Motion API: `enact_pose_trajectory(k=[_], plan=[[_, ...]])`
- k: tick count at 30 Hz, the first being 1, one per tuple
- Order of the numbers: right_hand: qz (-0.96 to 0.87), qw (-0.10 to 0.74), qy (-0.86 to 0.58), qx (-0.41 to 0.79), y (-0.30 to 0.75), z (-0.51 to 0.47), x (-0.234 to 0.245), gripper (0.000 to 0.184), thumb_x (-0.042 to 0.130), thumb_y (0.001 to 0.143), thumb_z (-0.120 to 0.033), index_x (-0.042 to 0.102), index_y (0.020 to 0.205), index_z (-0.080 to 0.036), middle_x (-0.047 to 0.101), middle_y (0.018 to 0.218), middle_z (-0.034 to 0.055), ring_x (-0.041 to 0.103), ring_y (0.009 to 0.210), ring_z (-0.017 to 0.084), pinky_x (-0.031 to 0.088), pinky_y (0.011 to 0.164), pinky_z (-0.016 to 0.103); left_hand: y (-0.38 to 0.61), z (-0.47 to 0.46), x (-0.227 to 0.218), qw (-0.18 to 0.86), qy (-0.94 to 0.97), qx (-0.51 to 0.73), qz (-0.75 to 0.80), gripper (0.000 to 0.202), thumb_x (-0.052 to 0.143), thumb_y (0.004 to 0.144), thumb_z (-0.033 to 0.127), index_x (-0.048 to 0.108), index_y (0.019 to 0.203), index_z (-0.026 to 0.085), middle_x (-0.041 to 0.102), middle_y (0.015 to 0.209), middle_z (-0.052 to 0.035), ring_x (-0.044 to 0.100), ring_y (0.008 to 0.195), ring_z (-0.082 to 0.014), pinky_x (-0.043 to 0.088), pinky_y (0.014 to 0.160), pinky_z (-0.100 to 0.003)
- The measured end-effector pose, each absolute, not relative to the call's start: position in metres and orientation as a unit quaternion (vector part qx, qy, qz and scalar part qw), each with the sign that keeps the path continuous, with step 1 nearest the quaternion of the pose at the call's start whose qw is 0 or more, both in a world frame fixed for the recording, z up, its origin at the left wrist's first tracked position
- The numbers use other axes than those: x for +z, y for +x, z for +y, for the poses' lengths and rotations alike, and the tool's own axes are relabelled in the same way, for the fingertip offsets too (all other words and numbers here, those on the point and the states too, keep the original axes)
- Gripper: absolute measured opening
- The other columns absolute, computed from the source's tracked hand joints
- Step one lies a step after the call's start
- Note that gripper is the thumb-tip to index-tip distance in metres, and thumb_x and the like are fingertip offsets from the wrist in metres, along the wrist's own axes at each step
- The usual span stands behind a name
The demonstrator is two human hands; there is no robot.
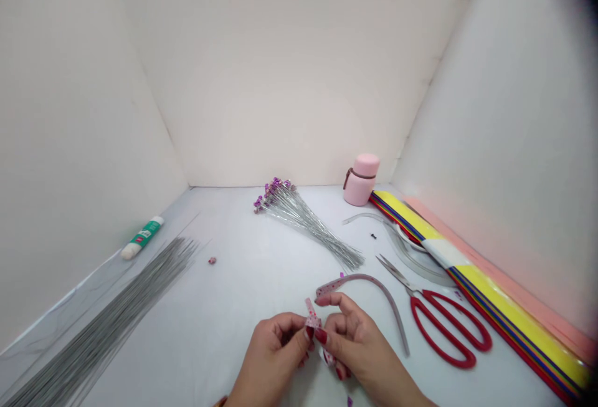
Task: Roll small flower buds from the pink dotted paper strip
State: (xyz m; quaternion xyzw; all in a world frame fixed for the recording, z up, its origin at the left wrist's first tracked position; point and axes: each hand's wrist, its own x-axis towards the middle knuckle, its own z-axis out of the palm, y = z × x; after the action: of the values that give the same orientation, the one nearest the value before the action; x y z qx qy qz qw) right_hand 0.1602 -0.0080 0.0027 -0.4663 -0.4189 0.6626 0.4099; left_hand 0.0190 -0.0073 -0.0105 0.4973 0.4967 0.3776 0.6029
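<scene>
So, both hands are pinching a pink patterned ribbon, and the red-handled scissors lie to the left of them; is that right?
Not quite: the head view shows the red-handled scissors to the right of the left hand and right hand, not to their left. Both do pinch the pink patterned ribbon.

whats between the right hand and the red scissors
In the head view, a curved grey paper strip lies between the right hand and the red scissors.
</scene>
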Motion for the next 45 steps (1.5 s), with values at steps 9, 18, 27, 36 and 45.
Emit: enact_pose_trajectory(k=[9, 18, 27, 36, 45], plan=[[-0.405, 0.439, -0.489, 0.636, 0.170, -0.003, 0.000, 0.027, 0.064, 0.068, -0.039, 0.055, 0.068, -0.013, 0.042, 0.042, -0.0086, 0.027, 0.034, 0.002, 0.019, 0.035, 0.015, 0.023, -0.014, 0.005, 0.519, 0.606, 0.329, 0.506, 0.032, 0.048, 0.078, 0.033, 0.060, 0.055, 0.015, 0.047, 0.049, 0.0016, 0.039, 0.048, -0.0117, 0.031, 0.047, -0.020], [-0.728, 0.354, -0.442, 0.387, 0.182, -0.005, 0.014, 0.016, 0.048, 0.081, -0.021, 0.062, 0.088, -0.019, 0.058, 0.071, 0.0041, 0.053, 0.063, 0.015, 0.042, 0.059, 0.025, 0.015, -0.003, 0.000, 0.641, 0.411, 0.413, 0.500, 0.026, 0.058, 0.072, 0.034, 0.059, 0.059, 0.012, 0.054, 0.052, -0.0002, 0.044, 0.045, -0.0092, 0.035, 0.046, -0.019], [-0.820, 0.344, -0.371, 0.268, 0.178, -0.015, -0.006, 0.015, 0.056, 0.076, -0.025, 0.070, 0.078, -0.027, 0.057, 0.064, 0.0031, 0.049, 0.050, 0.012, 0.039, 0.046, 0.021, 0.008, 0.008, -0.013, 0.674, 0.311, 0.474, 0.474, 0.022, 0.062, 0.070, 0.030, 0.060, 0.061, 0.010, 0.053, 0.049, 0.0015, 0.042, 0.040, -0.0050, 0.033, 0.041, -0.016], [-0.463, 0.494, -0.455, 0.579, 0.177, -0.010, 0.010, 0.021, 0.061, 0.073, -0.038, 0.063, 0.082, -0.019, 0.060, 0.064, 0.0030, 0.047, 0.044, 0.009, 0.039, 0.042, 0.020, 0.010, 0.007, -0.011, 0.647, 0.327, 0.470, 0.504, 0.026, 0.066, 0.065, 0.037, 0.061, 0.061, 0.011, 0.053, 0.049, 0.0010, 0.044, 0.041, -0.0072, 0.035, 0.042, -0.018], [-0.449, 0.325, -0.435, 0.710, 0.162, -0.014, -0.002, 0.085, 0.070, 0.059, -0.022, 0.021, 0.129, -0.020, 0.053, 0.049, -0.0096, 0.040, 0.033, 0.004, 0.031, 0.033, 0.013, 0.014, -0.005, -0.006, 0.614, 0.452, 0.409, 0.502, 0.029, 0.055, 0.076, 0.035, 0.059, 0.060, 0.011, 0.050, 0.049, 0.0016, 0.043, 0.047, -0.0090, 0.034, 0.047, -0.019]])
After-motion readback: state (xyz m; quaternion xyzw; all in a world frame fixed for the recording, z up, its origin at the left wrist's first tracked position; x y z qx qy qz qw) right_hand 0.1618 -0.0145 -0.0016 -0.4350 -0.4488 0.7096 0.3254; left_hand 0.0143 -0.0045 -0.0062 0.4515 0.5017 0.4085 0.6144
